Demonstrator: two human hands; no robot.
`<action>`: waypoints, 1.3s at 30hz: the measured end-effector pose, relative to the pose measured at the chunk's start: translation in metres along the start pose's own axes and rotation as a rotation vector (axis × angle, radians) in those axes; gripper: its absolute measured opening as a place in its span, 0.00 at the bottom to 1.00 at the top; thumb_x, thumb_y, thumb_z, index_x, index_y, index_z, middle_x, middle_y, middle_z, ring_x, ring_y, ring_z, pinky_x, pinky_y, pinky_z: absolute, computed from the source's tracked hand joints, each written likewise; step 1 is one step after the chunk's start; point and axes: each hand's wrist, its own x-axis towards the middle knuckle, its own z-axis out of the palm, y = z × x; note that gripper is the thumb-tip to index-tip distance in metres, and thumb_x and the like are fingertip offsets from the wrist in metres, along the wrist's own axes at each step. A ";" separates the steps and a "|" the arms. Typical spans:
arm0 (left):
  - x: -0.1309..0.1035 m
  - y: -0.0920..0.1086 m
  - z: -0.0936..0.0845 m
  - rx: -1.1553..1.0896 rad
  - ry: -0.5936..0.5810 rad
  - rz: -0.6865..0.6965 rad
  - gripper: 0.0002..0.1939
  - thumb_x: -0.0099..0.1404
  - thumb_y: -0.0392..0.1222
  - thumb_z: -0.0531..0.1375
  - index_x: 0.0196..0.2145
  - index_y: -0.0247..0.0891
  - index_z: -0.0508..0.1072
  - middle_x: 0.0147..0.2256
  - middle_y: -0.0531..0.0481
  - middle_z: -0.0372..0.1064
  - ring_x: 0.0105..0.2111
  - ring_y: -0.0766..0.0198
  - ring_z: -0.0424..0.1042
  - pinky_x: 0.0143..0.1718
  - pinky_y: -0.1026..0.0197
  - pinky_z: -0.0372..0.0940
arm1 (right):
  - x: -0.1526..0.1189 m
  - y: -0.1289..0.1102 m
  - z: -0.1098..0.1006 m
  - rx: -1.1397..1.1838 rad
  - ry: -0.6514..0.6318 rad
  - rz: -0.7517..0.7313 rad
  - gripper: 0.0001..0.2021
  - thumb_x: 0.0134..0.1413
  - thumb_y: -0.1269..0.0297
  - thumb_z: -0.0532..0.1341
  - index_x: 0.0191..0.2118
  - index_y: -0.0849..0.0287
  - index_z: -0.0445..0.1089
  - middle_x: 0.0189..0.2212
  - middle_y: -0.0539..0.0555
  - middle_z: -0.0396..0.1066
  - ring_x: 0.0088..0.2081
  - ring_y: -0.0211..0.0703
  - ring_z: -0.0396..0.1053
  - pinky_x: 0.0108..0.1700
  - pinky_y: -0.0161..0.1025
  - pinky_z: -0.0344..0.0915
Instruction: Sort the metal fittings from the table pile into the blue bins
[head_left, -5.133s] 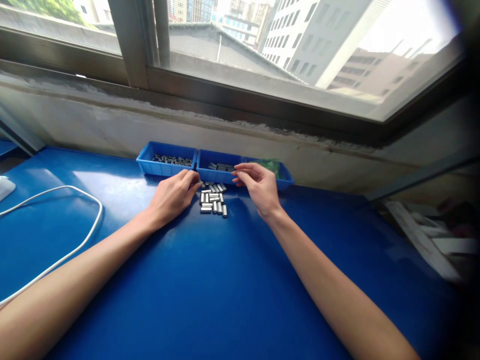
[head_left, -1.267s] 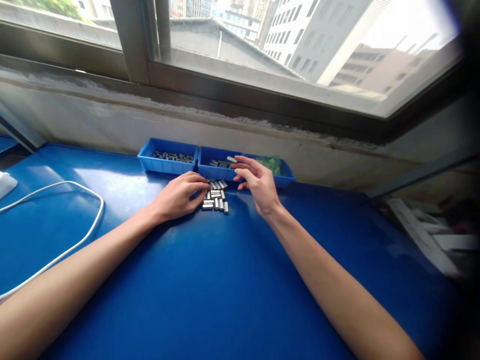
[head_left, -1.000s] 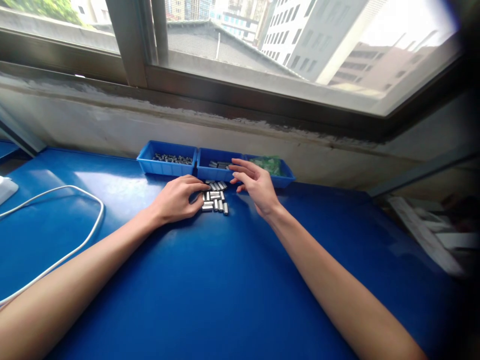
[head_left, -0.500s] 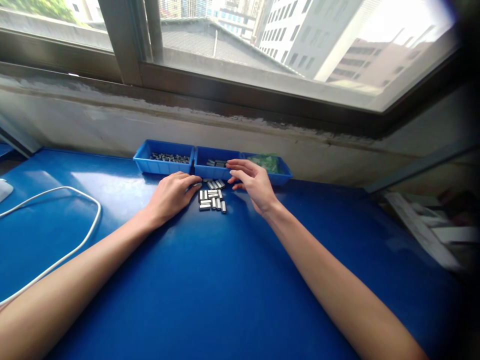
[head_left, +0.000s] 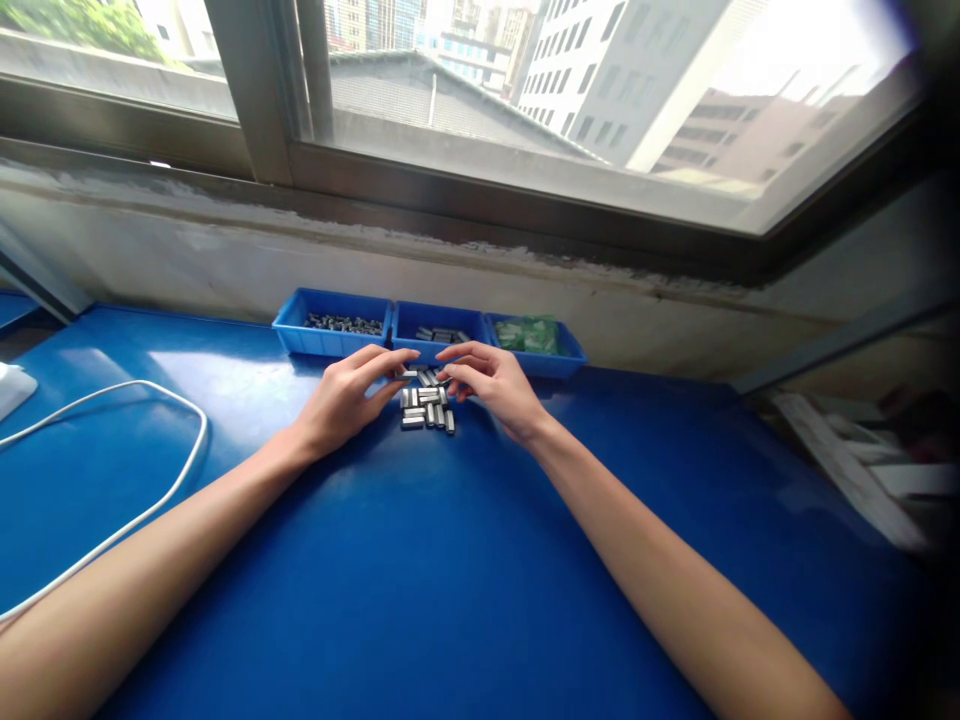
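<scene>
Several small black-and-silver rectangular pieces (head_left: 427, 414) lie grouped in short rows on the blue table. At the upper left of the group, my left hand (head_left: 349, 395) pinches one such small rectangular piece (head_left: 407, 375) between thumb and fingers. Facing it from the right, my right hand (head_left: 495, 385) has thumb and fingertips drawn together beside the upper pieces. Whatever it may hold there is too small to make out. Just behind both hands stands the middle blue bin (head_left: 478, 322), with more of these rectangular pieces inside.
A left blue bin (head_left: 296, 338) contains many small metallic parts. The right blue bin (head_left: 570, 365) holds green plastic bags (head_left: 536, 335). A white cable (head_left: 196, 440) loops over the table (head_left: 420, 600) at left. Behind the bins are a wall and window frame (head_left: 525, 200).
My right hand has come down and left from the middle bin to the grouped pieces, its fingers closing. My left hand has lifted its piece slightly. The view has tilted a little.
</scene>
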 end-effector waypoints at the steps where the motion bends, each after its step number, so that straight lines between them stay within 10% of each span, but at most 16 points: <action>1: 0.000 0.000 0.000 0.001 0.010 -0.004 0.15 0.72 0.41 0.60 0.55 0.40 0.73 0.40 0.48 0.75 0.38 0.64 0.76 0.47 0.61 0.71 | 0.000 0.001 0.000 -0.016 -0.025 -0.003 0.11 0.51 0.64 0.65 0.41 0.59 0.76 0.31 0.52 0.78 0.28 0.36 0.71 0.30 0.33 0.67; 15: -0.005 -0.004 0.004 -0.125 -0.009 -0.013 0.19 0.71 0.45 0.61 0.57 0.41 0.70 0.46 0.46 0.77 0.41 0.63 0.79 0.48 0.61 0.73 | -0.004 0.004 0.010 0.013 -0.261 -0.031 0.16 0.53 0.63 0.66 0.48 0.58 0.77 0.39 0.53 0.78 0.26 0.33 0.65 0.27 0.32 0.62; 25: 0.003 0.004 -0.001 -0.051 -0.170 -0.038 0.07 0.67 0.38 0.59 0.43 0.39 0.73 0.43 0.45 0.73 0.41 0.60 0.73 0.45 0.58 0.69 | 0.001 -0.005 -0.003 0.206 0.091 0.028 0.21 0.45 0.65 0.67 0.49 0.55 0.77 0.49 0.56 0.78 0.26 0.31 0.65 0.25 0.31 0.60; 39: 0.003 0.003 0.000 0.103 -0.271 -0.074 0.08 0.61 0.37 0.60 0.39 0.39 0.77 0.44 0.44 0.75 0.43 0.55 0.75 0.47 0.55 0.70 | 0.001 -0.009 -0.005 0.256 0.091 0.057 0.24 0.46 0.66 0.67 0.53 0.52 0.73 0.52 0.55 0.76 0.32 0.34 0.73 0.32 0.32 0.68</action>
